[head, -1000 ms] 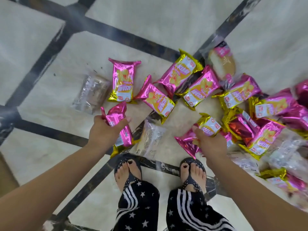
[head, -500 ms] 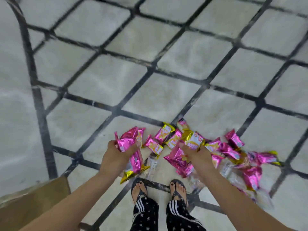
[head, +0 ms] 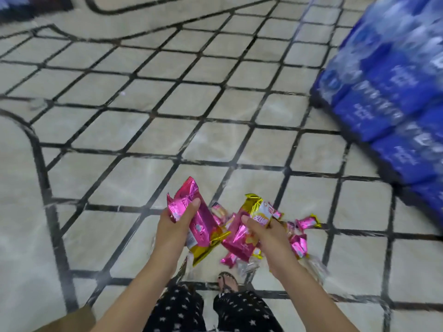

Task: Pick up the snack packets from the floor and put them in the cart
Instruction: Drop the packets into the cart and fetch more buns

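My left hand [head: 173, 230] grips pink and gold snack packets [head: 201, 224], lifted well above the floor. My right hand [head: 268, 238] grips another bunch of pink and gold packets [head: 242, 236]. Several more snack packets [head: 299, 238], pink foil and clear, lie on the tiled floor below and to the right of my hands, partly hidden by my right hand. No cart is in view.
Stacked blue packs of water bottles [head: 393, 92] stand at the right on the floor. My feet and star-patterned trousers [head: 239, 310] are at the bottom. A brown cardboard edge [head: 72, 319] shows at bottom left. The tiled floor [head: 143, 104] stretches ahead and left.
Both hands have risen from the floor with their packets while the view lifted and swung right, bringing the blue water packs into sight.
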Tool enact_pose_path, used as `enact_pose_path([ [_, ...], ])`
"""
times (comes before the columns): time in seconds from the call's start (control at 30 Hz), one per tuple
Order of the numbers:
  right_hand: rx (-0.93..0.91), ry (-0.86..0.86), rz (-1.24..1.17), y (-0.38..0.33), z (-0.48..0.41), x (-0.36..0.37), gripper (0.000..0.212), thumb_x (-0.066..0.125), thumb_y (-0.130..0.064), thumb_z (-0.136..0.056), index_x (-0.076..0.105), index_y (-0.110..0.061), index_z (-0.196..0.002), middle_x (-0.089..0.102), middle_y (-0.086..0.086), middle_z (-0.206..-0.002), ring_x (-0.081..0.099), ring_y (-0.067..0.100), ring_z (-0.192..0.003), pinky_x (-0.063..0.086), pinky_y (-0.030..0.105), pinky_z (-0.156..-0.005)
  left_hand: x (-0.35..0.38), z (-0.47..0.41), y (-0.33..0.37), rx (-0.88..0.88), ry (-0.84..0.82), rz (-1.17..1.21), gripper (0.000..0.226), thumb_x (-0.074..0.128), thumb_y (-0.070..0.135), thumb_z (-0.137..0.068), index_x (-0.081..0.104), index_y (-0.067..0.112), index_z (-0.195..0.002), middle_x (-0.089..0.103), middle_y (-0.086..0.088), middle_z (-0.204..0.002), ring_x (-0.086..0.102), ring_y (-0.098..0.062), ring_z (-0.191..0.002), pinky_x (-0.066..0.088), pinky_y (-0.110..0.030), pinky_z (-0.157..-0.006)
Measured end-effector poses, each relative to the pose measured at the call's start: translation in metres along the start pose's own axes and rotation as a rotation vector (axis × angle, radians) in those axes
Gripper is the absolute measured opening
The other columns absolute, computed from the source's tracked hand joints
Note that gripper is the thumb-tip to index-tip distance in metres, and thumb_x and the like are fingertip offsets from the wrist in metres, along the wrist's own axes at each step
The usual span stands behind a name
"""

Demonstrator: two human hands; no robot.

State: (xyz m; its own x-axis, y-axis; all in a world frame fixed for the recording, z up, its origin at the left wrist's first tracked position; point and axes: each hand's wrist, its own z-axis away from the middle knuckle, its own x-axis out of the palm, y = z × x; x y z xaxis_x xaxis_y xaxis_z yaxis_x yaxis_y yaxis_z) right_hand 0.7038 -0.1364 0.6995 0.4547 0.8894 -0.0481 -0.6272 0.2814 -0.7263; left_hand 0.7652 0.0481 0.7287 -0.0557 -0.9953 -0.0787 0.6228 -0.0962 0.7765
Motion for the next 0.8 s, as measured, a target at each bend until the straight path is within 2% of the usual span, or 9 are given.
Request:
enact_pose_path([
  [0.17, -0.103, 0.176, -0.067, 0.019, 0.059, -0.060, 0.027, 0.080, -0.025, -0.078, 0.069, -0.017, -0.102, 0.076, -0.001, -0.086, 0.072, 0.017, -0.079, 0.057, 0.037, -0.080, 0.021, 0.054, -0.005, 0.119, -0.082, -0.163, 0.086, 0.075, 0.078, -0.052, 0.057, 0.027, -0.118, 0.072, 0.004, -0.102, 0.069, -0.018, -0.096, 0.052, -0.045, -0.093],
  [0.23, -0.134, 0.243, -0.100, 0.029, 0.083, -0.074, 0.027, 0.081, -0.027, -0.077, 0.070, -0.017, -0.100, 0.076, 0.000, -0.087, 0.072, 0.017, -0.080, 0.058, 0.038, -0.080, 0.026, 0.068, -0.008, 0.136, -0.170, -0.204, 0.075, 0.076, 0.073, -0.056, 0.058, 0.027, -0.113, 0.072, 0.006, -0.097, 0.069, -0.016, -0.091, 0.053, -0.039, -0.085],
  [0.33, -0.145, 0.366, -0.187, 0.054, 0.123, -0.081, 0.044, 0.084, -0.039, -0.066, 0.071, -0.017, -0.102, 0.076, 0.002, -0.091, 0.071, 0.022, -0.087, 0.057, 0.042, -0.086, 0.028, 0.084, -0.015, 0.141, -0.346, -0.293, 0.064, 0.073, 0.065, -0.062, 0.058, 0.025, -0.109, 0.069, 0.007, -0.096, 0.064, -0.008, -0.085, 0.046, -0.024, -0.071],
  [0.4, -0.140, 0.442, -0.265, 0.074, 0.153, -0.077, 0.047, 0.084, -0.039, -0.066, 0.069, -0.016, -0.104, 0.075, -0.002, -0.086, 0.069, 0.021, -0.082, 0.056, 0.039, -0.077, 0.021, 0.087, -0.022, 0.147, -0.447, -0.353, 0.084, 0.075, 0.079, -0.051, 0.062, 0.023, -0.112, 0.072, 0.004, -0.100, 0.068, -0.013, -0.090, 0.051, -0.031, -0.082],
  [0.47, -0.134, 0.505, -0.365, 0.097, 0.186, -0.068, 0.030, 0.082, -0.028, -0.076, 0.067, -0.015, -0.098, 0.069, -0.007, -0.073, 0.064, 0.015, -0.071, 0.051, 0.030, -0.067, 0.008, 0.091, -0.030, 0.154, -0.511, -0.427, 0.101, 0.070, 0.089, -0.038, 0.064, 0.026, -0.117, 0.073, 0.003, -0.107, 0.069, -0.017, -0.098, 0.051, -0.042, -0.095],
  [0.53, -0.119, 0.550, -0.445, 0.119, 0.218, -0.055, 0.012, 0.074, -0.017, -0.085, 0.063, -0.015, -0.088, 0.063, -0.009, -0.060, 0.060, 0.009, -0.057, 0.048, 0.021, -0.056, -0.007, 0.094, -0.042, 0.163, -0.566, -0.481, 0.103, 0.068, 0.091, -0.036, 0.066, 0.026, -0.116, 0.074, 0.004, -0.105, 0.069, -0.019, -0.099, 0.050, -0.045, -0.098],
  [0.6, -0.098, 0.588, -0.497, 0.140, 0.247, -0.042, 0.007, 0.068, -0.013, -0.088, 0.061, -0.011, -0.087, 0.061, -0.007, -0.056, 0.058, 0.007, -0.049, 0.047, 0.018, -0.050, -0.018, 0.101, -0.055, 0.139, -0.599, -0.522, 0.105, 0.068, 0.091, -0.038, 0.064, 0.026, -0.120, 0.073, 0.003, -0.110, 0.068, -0.021, -0.102, 0.049, -0.047, -0.100],
  [0.7, -0.058, 0.667, -0.604, 0.176, 0.287, -0.025, 0.007, 0.068, -0.013, -0.088, 0.064, -0.009, -0.092, 0.066, -0.002, -0.063, 0.061, 0.008, -0.053, 0.048, 0.018, -0.050, -0.025, 0.123, -0.077, 0.110, -0.698, -0.604, 0.108, 0.069, 0.089, -0.044, 0.056, 0.025, -0.129, 0.069, 0.000, -0.118, 0.065, -0.024, -0.109, 0.049, -0.048, -0.099],
  [0.8, -0.043, 0.786, -0.722, 0.212, 0.330, -0.016, 0.014, 0.069, -0.014, -0.087, 0.066, -0.007, -0.099, 0.069, 0.004, -0.074, 0.064, 0.015, -0.064, 0.053, 0.023, -0.058, -0.018, 0.167, -0.097, 0.105, -0.883, -0.663, 0.084, 0.073, 0.068, -0.064, 0.051, 0.022, -0.130, 0.068, 0.003, -0.113, 0.066, -0.017, -0.101, 0.051, -0.031, -0.081],
])
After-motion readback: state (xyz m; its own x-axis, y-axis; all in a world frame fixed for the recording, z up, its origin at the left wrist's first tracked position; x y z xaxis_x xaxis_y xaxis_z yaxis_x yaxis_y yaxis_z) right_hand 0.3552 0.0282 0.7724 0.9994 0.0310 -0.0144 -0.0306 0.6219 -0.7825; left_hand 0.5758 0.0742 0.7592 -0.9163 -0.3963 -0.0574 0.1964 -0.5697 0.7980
